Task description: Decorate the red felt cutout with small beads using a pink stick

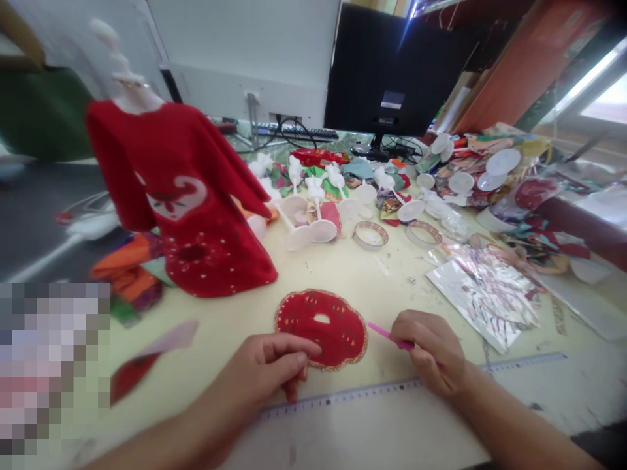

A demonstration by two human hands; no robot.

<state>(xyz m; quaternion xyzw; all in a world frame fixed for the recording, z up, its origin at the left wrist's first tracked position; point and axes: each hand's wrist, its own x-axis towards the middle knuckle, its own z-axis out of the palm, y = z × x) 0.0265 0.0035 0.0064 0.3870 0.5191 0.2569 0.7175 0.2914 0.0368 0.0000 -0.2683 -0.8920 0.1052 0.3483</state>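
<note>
Left hand (274, 369) pinched on the edge of the red scalloped cloth (326, 323), right hand (431, 349) curled around a pink stick (385, 333).

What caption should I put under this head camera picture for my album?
Left hand touches a red scalloped fabric piece, right hand grips a pink stick, near a red dress.

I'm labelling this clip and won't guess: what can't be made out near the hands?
Head view:
pink stick: rear end hidden inside the right hand.
red fabric piece: near edge covered by the left hand.
ruler: marks too blurred to read.
lower left corner: pixelated block hides everything.
</note>
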